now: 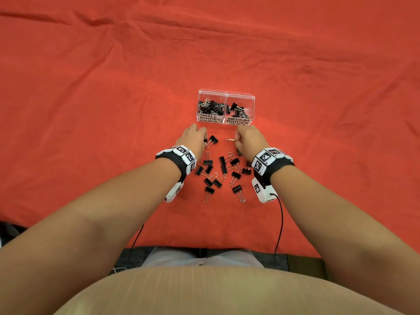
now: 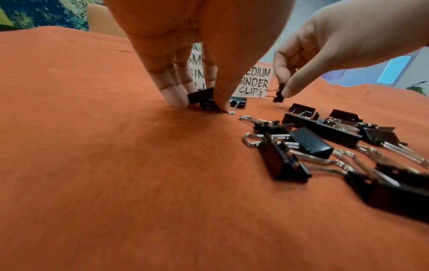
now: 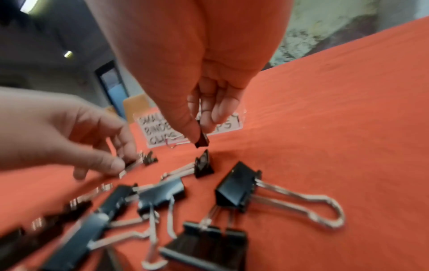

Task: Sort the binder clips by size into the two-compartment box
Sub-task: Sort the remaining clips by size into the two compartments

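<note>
A clear two-compartment box point(image 1: 225, 94) stands on the red cloth, its left half labelled small and its right half medium, each holding black binder clips. Just in front of it, my left hand point(image 1: 205, 140) pinches a black clip point(image 2: 200, 97) that lies on the cloth, thumb on one side and fingers on the other. My right hand point(image 1: 236, 142) pinches a small black clip point(image 3: 202, 142) between thumb and fingers, lifted slightly off the cloth, its wire handle point(image 1: 230, 139) sticking out to the left. Several loose clips point(image 1: 223, 172) lie between my wrists.
Another clip point(image 1: 213, 139) lies right beside my left fingertips. A larger clip point(image 3: 236, 188) with a long wire handle lies below my right hand. The red cloth point(image 1: 91, 110) stretches wide on all sides. Cables run from both wrist cameras towards my body.
</note>
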Motion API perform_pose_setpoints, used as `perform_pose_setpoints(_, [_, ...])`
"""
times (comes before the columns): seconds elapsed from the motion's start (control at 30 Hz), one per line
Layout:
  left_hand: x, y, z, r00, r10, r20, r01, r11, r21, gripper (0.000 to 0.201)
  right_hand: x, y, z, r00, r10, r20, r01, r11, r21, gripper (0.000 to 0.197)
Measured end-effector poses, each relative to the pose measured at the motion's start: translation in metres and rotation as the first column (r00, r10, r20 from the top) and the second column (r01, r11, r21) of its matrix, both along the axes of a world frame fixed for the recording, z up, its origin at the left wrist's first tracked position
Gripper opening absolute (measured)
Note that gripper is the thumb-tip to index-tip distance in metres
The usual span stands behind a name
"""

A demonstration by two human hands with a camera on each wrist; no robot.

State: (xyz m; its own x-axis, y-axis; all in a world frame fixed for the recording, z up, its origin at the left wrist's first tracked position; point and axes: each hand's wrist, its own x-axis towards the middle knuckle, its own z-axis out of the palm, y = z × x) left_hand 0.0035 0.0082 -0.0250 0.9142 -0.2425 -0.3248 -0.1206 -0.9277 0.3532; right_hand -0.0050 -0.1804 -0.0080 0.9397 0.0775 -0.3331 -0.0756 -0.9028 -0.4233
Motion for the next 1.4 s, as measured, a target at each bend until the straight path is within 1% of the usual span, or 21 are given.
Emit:
perform_pose_setpoints(0.1, [0.000,0.000,-0.001,1.000,-0.021,0.000,0.021,0.999,0.026,0.016,-0.014,-0.009,0.002,0.992,-0.117,0.043,0.112,0.987,0.117,0.007])
perform_pose_setpoints(0.17, [-0.001,0.000,-0.002,0.998,-0.068,0.018,0.066,0.995,0.078,0.019,-0.026,-0.012,-0.001,0.985,-0.168,0.031,0.161,0.974,0.157,0.007])
perform_pose_setpoints(0.27, [-0.004,-0.001,-0.002,0.987,-0.145,0.066,0.134,0.980,0.145,0.025,-0.037,-0.012,-0.004,0.978,-0.209,-0.002,0.206,0.961,0.183,0.017])
perform_pose_setpoints(0.33, [-0.004,0.000,-0.001,0.982,-0.166,0.088,0.150,0.976,0.159,0.030,-0.037,-0.012,-0.006,0.979,-0.201,-0.027,0.203,0.965,0.167,0.030])
perform_pose_setpoints(0.4, [-0.004,0.000,0.000,0.980,-0.169,0.103,0.153,0.977,0.147,0.032,-0.036,-0.010,-0.007,0.984,-0.172,-0.052,0.178,0.973,0.144,0.036])
perform_pose_setpoints(0.53, [-0.008,0.001,0.002,0.977,-0.188,0.101,0.174,0.976,0.133,0.031,-0.037,-0.005,-0.009,0.995,-0.073,-0.063,0.076,0.997,0.033,0.031])
perform_pose_setpoints(0.63, [-0.011,0.000,0.005,0.977,-0.198,0.084,0.185,0.972,0.144,0.036,-0.038,0.000,-0.010,0.996,-0.075,-0.038,0.075,0.997,0.002,0.027])
perform_pose_setpoints(0.77, [-0.011,-0.001,0.008,0.974,-0.211,0.077,0.197,0.968,0.157,0.041,-0.037,0.000,-0.011,0.995,-0.092,-0.027,0.093,0.995,0.029,0.021])
perform_pose_setpoints(0.87, [-0.010,-0.001,0.010,0.970,-0.233,0.064,0.222,0.963,0.151,0.047,-0.037,-0.003,-0.010,0.998,-0.059,0.003,0.059,0.996,0.067,0.015])
perform_pose_setpoints(0.93, [-0.010,0.000,0.010,0.966,-0.251,0.060,0.240,0.960,0.146,0.049,-0.037,-0.004,-0.011,0.996,-0.084,0.006,0.083,0.991,0.101,0.012])
perform_pose_setpoints(1.07, [-0.010,0.003,0.009,0.969,-0.245,0.043,0.238,0.962,0.132,0.038,-0.031,-0.006,-0.003,0.977,-0.213,-0.005,0.210,0.958,0.197,0.013])
perform_pose_setpoints(1.2, [-0.008,0.003,0.000,0.984,-0.178,0.032,0.176,0.983,0.053,0.029,-0.004,-0.009,0.021,0.931,-0.362,0.050,0.324,0.881,0.345,0.014])
perform_pose_setpoints(1.3, [-0.007,0.002,-0.002,0.996,-0.094,-0.001,0.094,0.995,-0.011,0.017,0.024,-0.009,0.038,0.892,-0.429,0.143,0.363,0.868,0.339,0.012])
perform_pose_setpoints(1.4, [-0.007,0.001,0.000,0.997,-0.071,0.005,0.071,0.996,-0.045,0.015,0.044,-0.007,0.043,0.891,-0.429,0.152,0.373,0.880,0.294,0.014])
